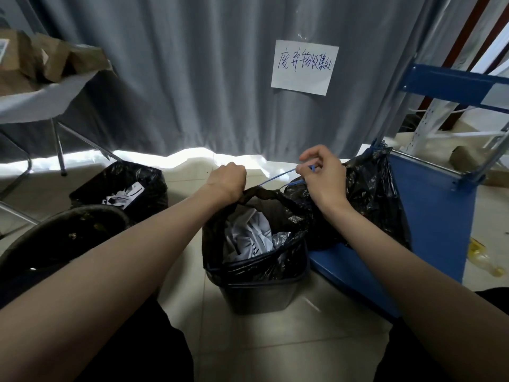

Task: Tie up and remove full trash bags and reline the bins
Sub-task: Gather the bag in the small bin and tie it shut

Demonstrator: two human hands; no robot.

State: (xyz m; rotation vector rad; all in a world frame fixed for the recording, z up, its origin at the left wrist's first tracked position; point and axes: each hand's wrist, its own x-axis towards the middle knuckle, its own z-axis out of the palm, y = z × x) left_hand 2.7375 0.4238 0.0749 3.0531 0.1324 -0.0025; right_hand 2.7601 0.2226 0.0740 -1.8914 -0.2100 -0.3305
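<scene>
Bare forearms, dark trousers [154, 354]

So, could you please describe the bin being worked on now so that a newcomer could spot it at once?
Start at the white handwritten sign on the grey curtain; straight below it on the tiled floor, beside the blue cart, stands the small dark bin. Unlike the other bins to its left, both hands are at its black liner.
</scene>
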